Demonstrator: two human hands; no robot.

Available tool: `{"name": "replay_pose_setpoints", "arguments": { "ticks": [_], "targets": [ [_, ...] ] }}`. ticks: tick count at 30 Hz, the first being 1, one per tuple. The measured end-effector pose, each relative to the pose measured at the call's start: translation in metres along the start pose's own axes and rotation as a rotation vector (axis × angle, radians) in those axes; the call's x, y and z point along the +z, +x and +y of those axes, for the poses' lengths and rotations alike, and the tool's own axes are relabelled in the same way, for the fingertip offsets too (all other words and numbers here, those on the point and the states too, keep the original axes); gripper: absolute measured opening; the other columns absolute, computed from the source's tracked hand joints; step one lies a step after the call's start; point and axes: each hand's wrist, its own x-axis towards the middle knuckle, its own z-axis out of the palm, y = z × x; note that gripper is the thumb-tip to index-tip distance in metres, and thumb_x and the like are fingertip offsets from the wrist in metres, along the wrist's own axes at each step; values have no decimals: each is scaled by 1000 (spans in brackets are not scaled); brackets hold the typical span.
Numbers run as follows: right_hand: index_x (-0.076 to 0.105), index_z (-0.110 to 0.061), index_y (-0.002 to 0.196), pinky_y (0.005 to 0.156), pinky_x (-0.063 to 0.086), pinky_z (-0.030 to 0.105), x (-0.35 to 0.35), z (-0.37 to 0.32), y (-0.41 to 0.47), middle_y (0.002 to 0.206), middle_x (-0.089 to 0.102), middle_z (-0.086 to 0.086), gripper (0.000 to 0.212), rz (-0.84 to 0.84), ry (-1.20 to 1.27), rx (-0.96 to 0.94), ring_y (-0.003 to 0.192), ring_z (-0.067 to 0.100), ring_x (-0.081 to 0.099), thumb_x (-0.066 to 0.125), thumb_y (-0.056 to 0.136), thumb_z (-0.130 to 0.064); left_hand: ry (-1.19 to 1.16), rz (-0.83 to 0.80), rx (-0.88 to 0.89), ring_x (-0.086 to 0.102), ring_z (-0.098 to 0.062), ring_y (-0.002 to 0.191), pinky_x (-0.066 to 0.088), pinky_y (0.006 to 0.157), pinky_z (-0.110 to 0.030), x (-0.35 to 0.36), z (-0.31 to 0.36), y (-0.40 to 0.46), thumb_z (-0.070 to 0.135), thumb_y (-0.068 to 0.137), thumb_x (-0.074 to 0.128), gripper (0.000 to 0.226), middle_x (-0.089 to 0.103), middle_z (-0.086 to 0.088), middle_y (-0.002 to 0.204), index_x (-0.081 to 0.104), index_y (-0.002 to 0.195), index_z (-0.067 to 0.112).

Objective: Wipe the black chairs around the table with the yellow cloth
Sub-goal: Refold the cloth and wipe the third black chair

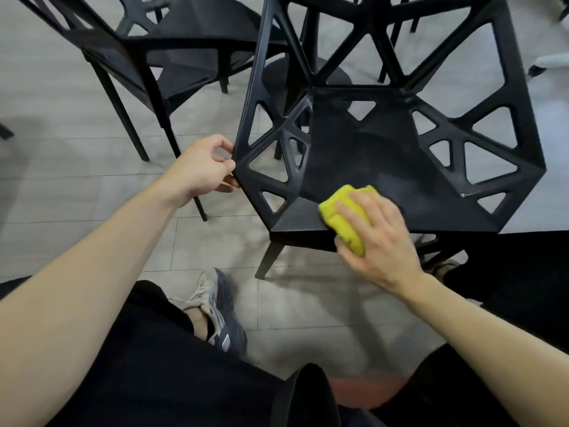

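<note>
A black chair (363, 155) with triangular cut-outs fills the middle and right of the view, its seat facing me. My right hand (375, 238) grips the folded yellow cloth (345, 217) and presses it on the seat's front edge. My left hand (204, 166) pinches the chair's left corner between thumb and fingers. A second black chair (144, 53) stands at the upper left.
Grey tiled floor (61, 192) lies all around. My left shoe (215, 309) is planted near the chair's front leg. A round black table base (277, 75) shows behind the chair. Another dark chair part (308, 399) sits at the bottom centre.
</note>
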Motion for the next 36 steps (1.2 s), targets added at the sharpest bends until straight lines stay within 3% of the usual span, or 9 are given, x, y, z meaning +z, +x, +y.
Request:
{"name": "replay_pose_setpoints", "arguments": {
  "ticks": [3,6,11,14,18,21,28,32,36],
  "targets": [
    [50,-5,152,124,24,62,8,-35,15,159,41,25,81,-1,-10,211,144,51,37,67,83,-44,-88,-19,-86,82,-26,84,67,88,-47,6,-6,-3,11,115,45,26,80,-18,115,62,133,5],
    [47,2,152,123,20,67,32,-89,43,162,35,32,80,-33,29,68,147,55,32,65,82,-32,-104,-103,-198,81,-26,83,64,86,-45,32,-19,-21,16,117,41,29,79,-20,113,64,127,1],
    [39,-9,162,127,15,63,32,-95,51,170,26,24,70,-47,10,-28,157,50,20,53,97,-32,-219,182,-190,75,-16,56,60,51,-26,71,-25,-20,5,113,44,26,75,-20,94,66,99,3],
    [49,-20,157,126,23,57,12,-20,22,167,39,13,68,-14,-24,-132,153,42,35,60,93,-41,-283,230,-159,82,-30,89,68,80,-35,74,-19,-8,10,115,45,26,80,-19,110,67,120,-3],
    [56,-19,146,123,28,58,-14,84,5,149,53,13,56,81,-93,358,135,42,48,55,98,-48,-277,198,-132,80,-33,99,67,89,-41,75,-7,11,20,117,44,30,81,-13,115,67,128,4],
    [55,-13,143,124,24,60,-5,67,14,151,48,18,56,128,-111,588,139,46,42,46,101,-49,-238,79,-124,79,-27,92,65,90,-41,80,-19,12,22,117,45,30,79,-11,119,68,127,6],
    [46,-18,159,122,24,64,47,-95,85,163,40,21,62,21,-13,161,149,48,33,52,103,-46,-268,175,-170,68,-26,89,63,85,-42,112,-38,8,24,117,42,35,69,-8,93,67,109,1],
    [60,-20,147,118,37,55,24,1,42,155,53,15,57,13,1,-2,138,43,49,59,97,-46,-326,185,-162,76,-31,101,65,91,-44,113,-42,8,23,115,42,35,79,-13,109,70,110,2],
    [66,-20,138,121,37,48,-23,130,0,145,59,12,49,120,-47,434,133,40,54,57,96,-44,-311,203,-123,74,-25,94,61,98,-52,118,-46,6,34,107,44,44,79,-15,104,64,111,-5]
  ]
}}
